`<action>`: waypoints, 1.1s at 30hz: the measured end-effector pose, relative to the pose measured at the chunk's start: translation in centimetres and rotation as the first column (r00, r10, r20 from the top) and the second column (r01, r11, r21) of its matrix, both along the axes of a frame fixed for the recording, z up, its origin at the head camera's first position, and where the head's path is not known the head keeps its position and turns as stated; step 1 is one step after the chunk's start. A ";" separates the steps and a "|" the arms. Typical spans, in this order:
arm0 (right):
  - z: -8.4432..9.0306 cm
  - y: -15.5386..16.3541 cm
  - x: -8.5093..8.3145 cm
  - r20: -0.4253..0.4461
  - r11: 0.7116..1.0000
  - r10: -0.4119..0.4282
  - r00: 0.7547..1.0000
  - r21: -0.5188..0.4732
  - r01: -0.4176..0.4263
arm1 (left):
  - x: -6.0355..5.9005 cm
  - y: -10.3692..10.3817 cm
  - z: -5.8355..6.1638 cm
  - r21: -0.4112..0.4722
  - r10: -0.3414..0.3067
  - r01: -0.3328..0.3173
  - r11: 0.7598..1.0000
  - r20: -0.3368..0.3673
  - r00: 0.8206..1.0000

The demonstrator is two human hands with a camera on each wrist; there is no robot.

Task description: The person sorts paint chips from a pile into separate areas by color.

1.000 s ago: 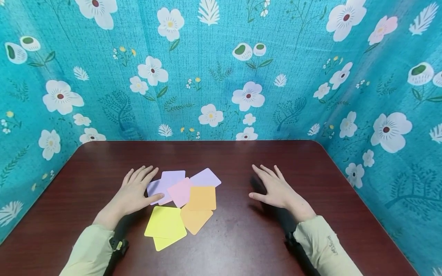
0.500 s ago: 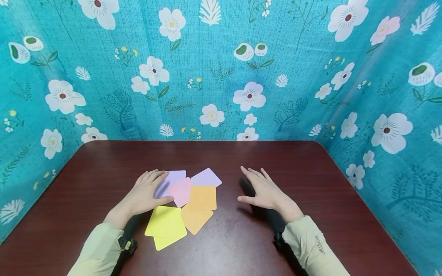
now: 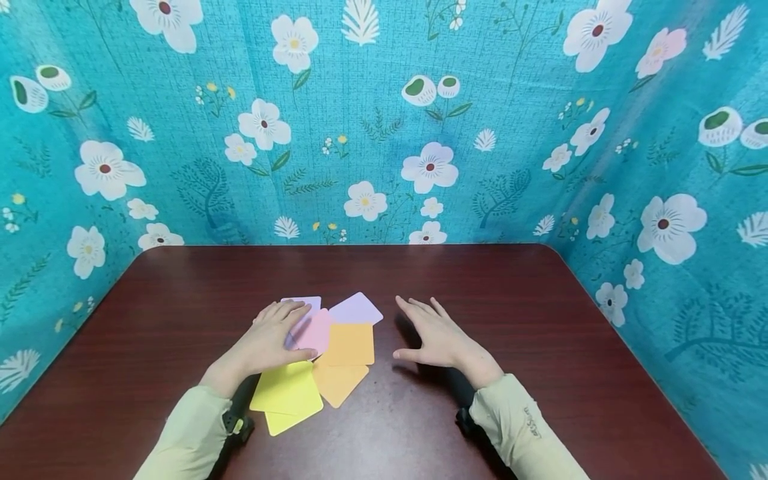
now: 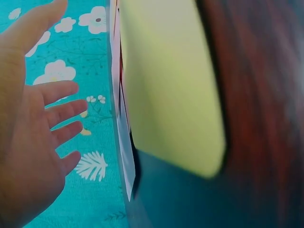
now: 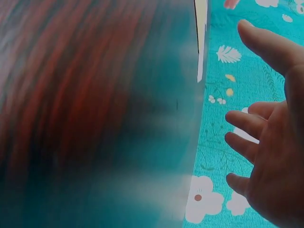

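Several square paper cards with rounded corners lie overlapping left of the table's middle: yellow cards (image 3: 287, 393), orange cards (image 3: 351, 345), a pink card (image 3: 318, 333) and purple cards (image 3: 357, 309). Over the left part of this group hovers my left hand (image 3: 270, 343), its fingers extended and holding nothing; it hides part of the purple and pink cards. In the left wrist view a yellow card (image 4: 171, 90) fills the middle, apart from the palm. To the right of the cards, my right hand (image 3: 441, 339) hangs above the bare tabletop, fingers spread, with nothing in it.
The dark red-brown glossy table (image 3: 480, 280) has rounded back corners. A turquoise curtain (image 3: 384, 120) with printed flowers stands behind it and along both sides. Each wrist wears a dark strapped device, such as the one (image 3: 237, 423) at the left sleeve.
Both hands have moved inward: the left one to the right, further over the purple and pink cards, the right one to the left. The cards stay where they were.
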State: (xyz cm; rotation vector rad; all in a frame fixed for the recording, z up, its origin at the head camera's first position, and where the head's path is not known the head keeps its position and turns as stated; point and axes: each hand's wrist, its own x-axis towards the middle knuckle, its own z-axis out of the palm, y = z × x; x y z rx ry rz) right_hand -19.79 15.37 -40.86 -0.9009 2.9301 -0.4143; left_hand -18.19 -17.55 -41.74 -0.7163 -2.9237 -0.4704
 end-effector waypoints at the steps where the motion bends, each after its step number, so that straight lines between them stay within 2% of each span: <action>1: 0.0 -0.2 0.0 0.003 1.000 0.004 1.000 0.005 -0.004 | 0.0 0.1 0.0 0.003 0.000 0.000 1.000 0.005 1.000; 8: 0.0 -1.3 0.1 0.020 1.000 0.026 0.999 0.004 -0.026 | 0.2 0.8 0.3 0.033 -0.030 0.028 0.999 0.065 0.997; 20: -0.3 -2.9 0.2 0.046 0.996 0.087 0.995 -0.003 -0.087 | -0.1 2.6 0.3 0.024 -0.087 0.086 0.996 0.078 0.993; 33: -0.5 -3.9 0.0 0.073 0.995 0.100 0.992 0.016 -0.102 | -0.3 4.5 0.3 0.022 -0.114 0.112 0.993 0.152 0.982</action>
